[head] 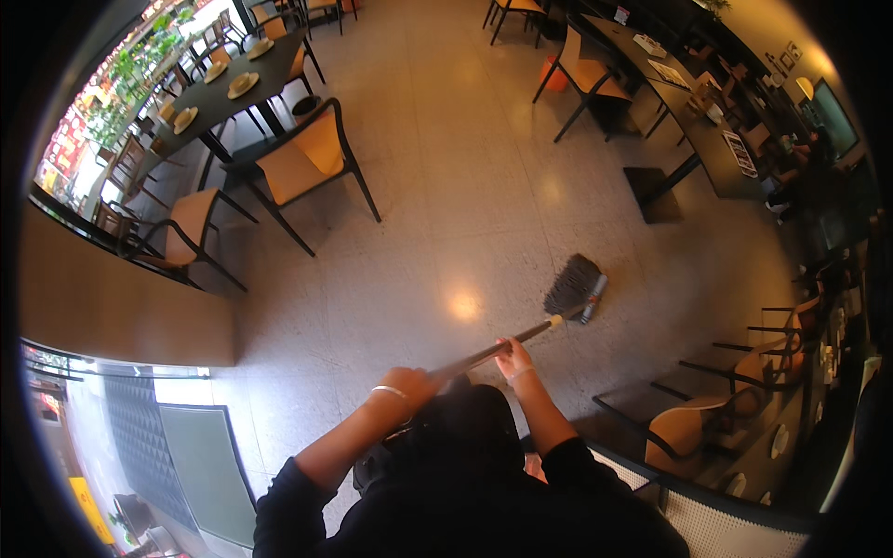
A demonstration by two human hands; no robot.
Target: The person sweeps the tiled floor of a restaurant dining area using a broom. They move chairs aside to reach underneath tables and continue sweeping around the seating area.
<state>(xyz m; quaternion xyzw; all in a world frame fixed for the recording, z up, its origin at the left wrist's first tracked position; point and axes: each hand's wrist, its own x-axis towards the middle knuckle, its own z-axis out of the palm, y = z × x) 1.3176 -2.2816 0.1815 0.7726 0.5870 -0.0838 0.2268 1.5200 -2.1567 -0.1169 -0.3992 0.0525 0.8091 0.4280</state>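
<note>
My left hand (408,390) grips the upper end of a mop handle (530,333) close to my body. Farther down the shaft, my right hand (513,358) is closed around it. The handle slants to the right and away from me, ending at a grey metal clamp (594,298). Dark grey strands of the mop head (573,284) lie spread on the tiled floor (418,279), on the far-left side of the clamp. Part of the handle near my left hand is blurred.
Wooden armchairs (300,167) stand by a table with place settings (261,70) at the left. Another long table (704,132) has a flat floor base (652,195). Chairs (680,432) line the right side. Grey doormats (206,467) lie at lower left.
</note>
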